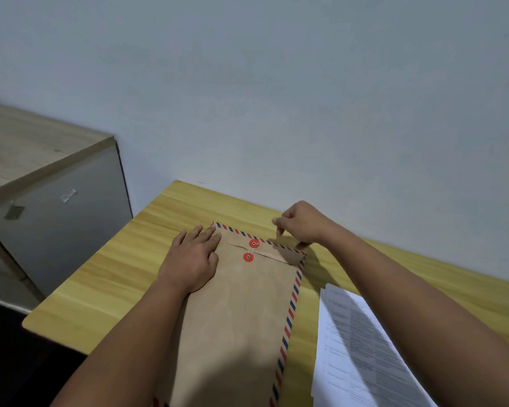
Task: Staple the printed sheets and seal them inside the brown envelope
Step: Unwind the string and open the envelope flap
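A plain pale grey-blue wall (276, 83) fills the far field. A yellow wood-grain table (106, 283) stands against it. To the left stands a cabinet (56, 218) with a light wood top and grey side panel. The near-left floor area is dark.

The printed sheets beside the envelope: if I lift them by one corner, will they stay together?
Probably not. The printed sheets lie fanned, edges offset, so they look loose and may slide apart. Being thin paper, they would likely droop.
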`<state>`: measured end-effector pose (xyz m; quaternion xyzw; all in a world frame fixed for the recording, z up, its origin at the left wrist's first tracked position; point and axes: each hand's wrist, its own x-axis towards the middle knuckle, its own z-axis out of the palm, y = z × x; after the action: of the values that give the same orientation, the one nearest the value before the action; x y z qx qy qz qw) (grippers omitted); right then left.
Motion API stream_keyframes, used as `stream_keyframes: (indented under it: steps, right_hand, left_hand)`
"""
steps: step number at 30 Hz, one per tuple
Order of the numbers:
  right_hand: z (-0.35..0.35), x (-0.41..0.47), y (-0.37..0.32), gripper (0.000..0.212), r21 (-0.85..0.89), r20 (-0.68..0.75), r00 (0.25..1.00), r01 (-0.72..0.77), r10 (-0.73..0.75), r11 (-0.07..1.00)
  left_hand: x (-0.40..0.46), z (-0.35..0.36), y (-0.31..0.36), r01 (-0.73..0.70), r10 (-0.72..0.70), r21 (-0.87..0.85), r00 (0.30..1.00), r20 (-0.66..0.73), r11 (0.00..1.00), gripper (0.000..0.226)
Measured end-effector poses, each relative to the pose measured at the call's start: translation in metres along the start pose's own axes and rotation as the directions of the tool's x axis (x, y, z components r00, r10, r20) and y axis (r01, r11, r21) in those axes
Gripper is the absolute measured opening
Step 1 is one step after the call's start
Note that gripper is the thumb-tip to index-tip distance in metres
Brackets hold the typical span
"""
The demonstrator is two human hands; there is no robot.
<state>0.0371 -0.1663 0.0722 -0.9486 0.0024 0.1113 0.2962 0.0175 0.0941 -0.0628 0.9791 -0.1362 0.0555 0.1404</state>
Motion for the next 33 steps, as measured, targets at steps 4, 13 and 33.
stream_keyframes:
  steps: [4, 13, 33]
  right_hand:
    - [0.005, -0.005, -0.003, 0.045, 0.336, -0.164, 0.986, 0.082, -0.028, 0.938]
    - [0.056, 0.003, -0.026, 0.041, 0.812, 0.075, 0.997, -0.072, 0.018, 0.580]
    - [0.085, 0.014, -0.008, 0.020, -0.308, 0.043, 0.946, 0.319, -0.322, 0.896]
  left_hand:
    - [0.000, -0.001, 0.001, 0.003, -0.003, -0.003, 1.000, 0.000, 1.000, 0.067]
    - [-0.001, -0.003, 0.002, 0.005, -0.005, 0.014, 1.000, 0.002, 1.000, 0.065]
    - [0.000, -0.002, 0.001, 0.001, -0.001, 0.001, 1.000, 0.008, 1.000, 0.066]
